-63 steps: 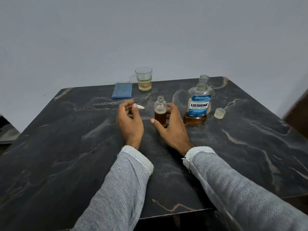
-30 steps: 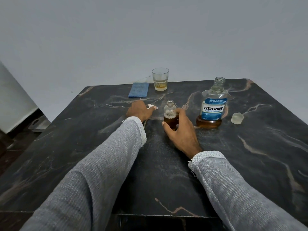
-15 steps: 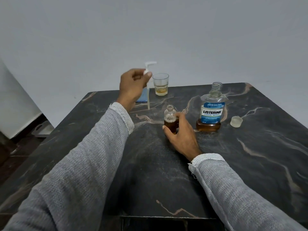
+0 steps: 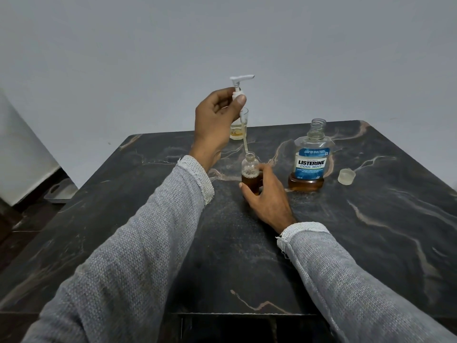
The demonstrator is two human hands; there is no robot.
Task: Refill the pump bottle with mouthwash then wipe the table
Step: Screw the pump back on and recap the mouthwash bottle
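Note:
A small clear pump bottle point(image 4: 250, 172), about half full of amber liquid, stands uncapped on the dark marble table point(image 4: 371, 231). My right hand point(image 4: 268, 194) grips its lower part. My left hand point(image 4: 216, 120) holds the white pump head point(image 4: 66, 81) up in the air, and the tip of its thin dip tube point(image 4: 244, 142) reaches the bottle's open neck. To the right stands the uncapped Listerine mouthwash bottle point(image 4: 311, 157), with amber liquid low in it. Its clear cap point(image 4: 346, 176) lies further right.
A drinking glass point(image 4: 241, 127) with a little yellowish liquid stands at the table's back edge, partly behind my left hand. The blue cloth is hidden behind my left hand and sleeve. A grey wall rises behind the table. Floor and a grey object point(image 4: 60, 191) show at left.
My left hand picked the pump head up off the table, raised it and brought it rightward until its tube tip met the small bottle's neck. My right hand stayed on the bottle.

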